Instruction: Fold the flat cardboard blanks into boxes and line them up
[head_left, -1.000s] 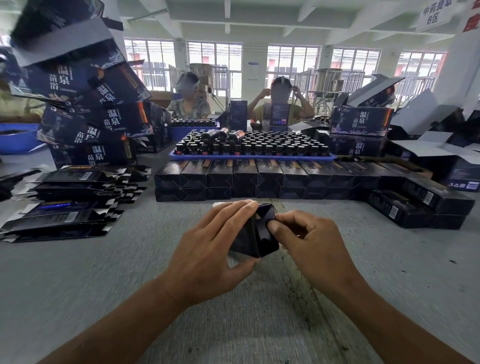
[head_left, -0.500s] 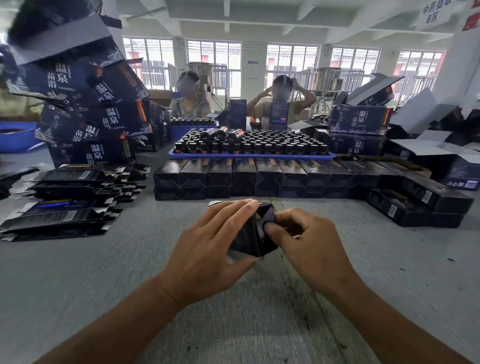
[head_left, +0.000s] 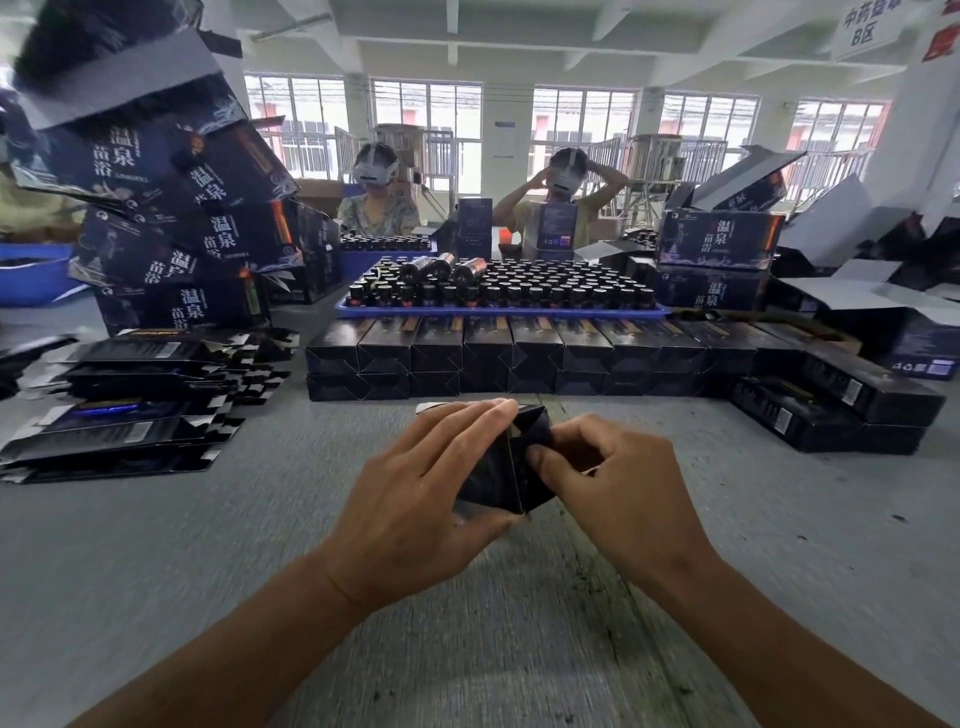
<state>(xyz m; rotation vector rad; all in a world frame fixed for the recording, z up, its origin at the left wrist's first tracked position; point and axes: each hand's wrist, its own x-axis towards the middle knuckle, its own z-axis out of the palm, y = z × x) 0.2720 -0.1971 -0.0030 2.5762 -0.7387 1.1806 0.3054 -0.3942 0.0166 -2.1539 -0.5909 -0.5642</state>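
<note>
At table (head_left: 156, 545) centre, left hand (head_left: 415, 509) grips black box (head_left: 498, 478); right hand (head_left: 618, 488) fingers (head_left: 540, 460) pinch its end flap (3 o'clock side). Finished box row (head_left: 519, 353) at 12 o'clock.

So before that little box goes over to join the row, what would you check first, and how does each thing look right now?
1. Box held securely: ok. The left hand wraps the small black box and the right hand pinches its near end.
2. Near end flap tucked shut: cannot tell; the right fingers cover it.
3. Far end closed: cannot tell; a pale flap shows past the left hand.
4. Row to join is tidy: ok. The row of folded boxes stands two layers high, ends flush.
5. More blanks at hand: ok. The stack of flat blanks lies at the left.
</note>
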